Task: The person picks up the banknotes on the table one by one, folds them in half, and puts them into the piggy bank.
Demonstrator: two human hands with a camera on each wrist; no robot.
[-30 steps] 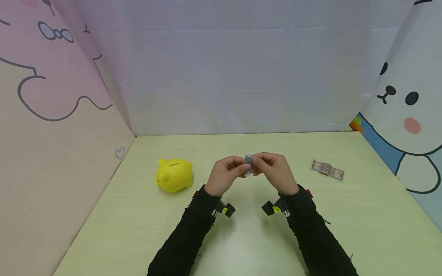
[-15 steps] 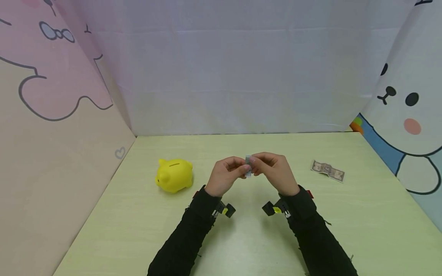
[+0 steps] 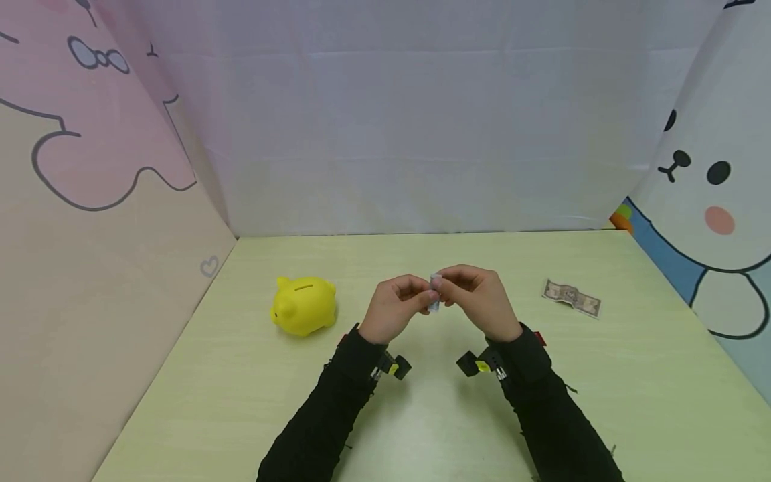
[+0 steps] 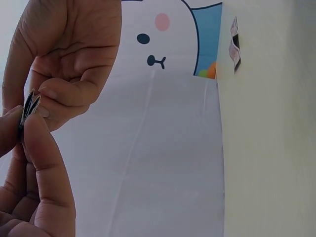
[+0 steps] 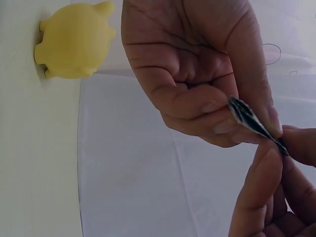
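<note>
Item one: a small folded strip of bluish-grey paper, held clear of the tabletop between the two hands; the wrist views show its layers edge-on, dark with pale rims (the folds gape slightly at one end).

Item two: a left hand in a black sleeve, thumb and fingers pinched on the strip's near part.

Item three: a right hand in a matching black sleeve, thumb and fingers pinched on the far part, just beside the left hand's grip.

Item four: a glossy yellow pig-shaped money bank, dark slot along its back, standing on the tabletop left of the left hand.

Item five: a creased brown-and-white paper banknote, lying unevenly on the tabletop right of the right hand, well apart from it.

Item six: a pale yellow-green tabletop, bearing the bank and banknote, with a white cloth backdrop behind.
</note>
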